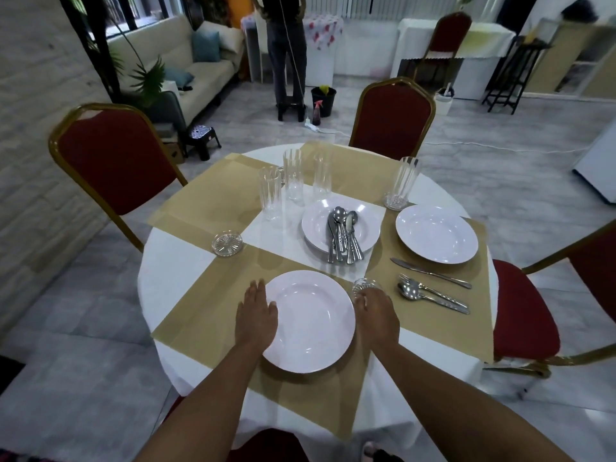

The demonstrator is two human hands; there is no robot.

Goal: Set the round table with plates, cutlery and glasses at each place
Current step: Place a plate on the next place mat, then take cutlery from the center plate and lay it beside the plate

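White near plate (310, 321): it lies on a tan mat (200, 315) at my edge of the bench (173, 261), between both hands.
Left hand (256, 315): flat with straight fingers, resting against the plate's left rim and grasping nothing.
Right hand (378, 315): at the plate's right rim, fingertips bent down just beside a small glass coaster (366, 285). I cannot tell whether it pinches the rim, touches the coaster or holds nothing.
Step in hand: I judge this as squaring the near plate on its mat, for the second place.
Right-side place: a plate (436, 233) has a knife (430, 272) and a fork and spoon (433, 296) beside it. A tall glass (405, 178) stands on its own coaster, so this place looks done.
Supplies: a plate stack (370, 221) in the middle carries loose cutlery (343, 235). Three more glasses (293, 178) stand behind it, and a spare coaster (227, 243) sits to the left.
Next move: probably lift both hands off the plate, reach to the middle for a knife, fork and spoon, and lay them beside the near plate. A glass would then go on the near coaster. The tall glasses look easy to tip on that reach.
Writing: none that I can read, and no brand or label on any item.
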